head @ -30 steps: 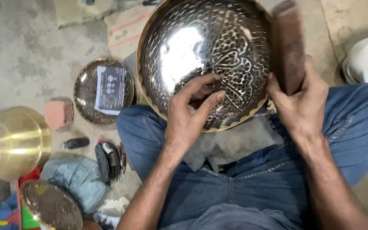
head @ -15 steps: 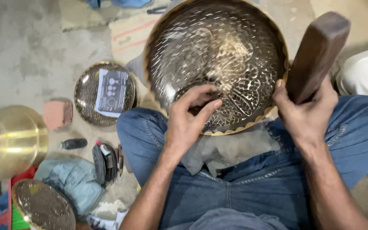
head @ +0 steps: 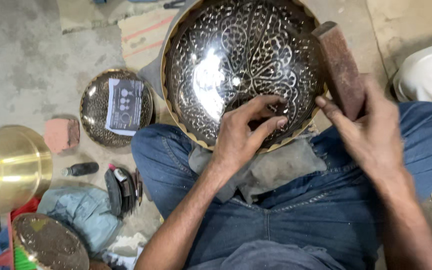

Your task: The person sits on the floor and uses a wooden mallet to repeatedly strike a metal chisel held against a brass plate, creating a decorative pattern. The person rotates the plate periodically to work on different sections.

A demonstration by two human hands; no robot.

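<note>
Bare concrete floor is surrounding a seated person whose lap is propping the engraved brass bowl [head: 243,65], left hand [head: 243,135] pinching a small tool against it while right hand [head: 371,135] is gripping a wooden mallet [head: 340,67] beside its rim.

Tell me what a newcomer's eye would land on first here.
First comes the big engraved metal bowl at top centre, gleaming, propped on the person's lap. The left hand rests its fingers on the bowl's lower inside, while the right hand grips a reddish-brown wooden block by the bowl's right rim. On the floor to the left lie a smaller engraved dish with a paper in it and a shiny brass vessel.
</note>
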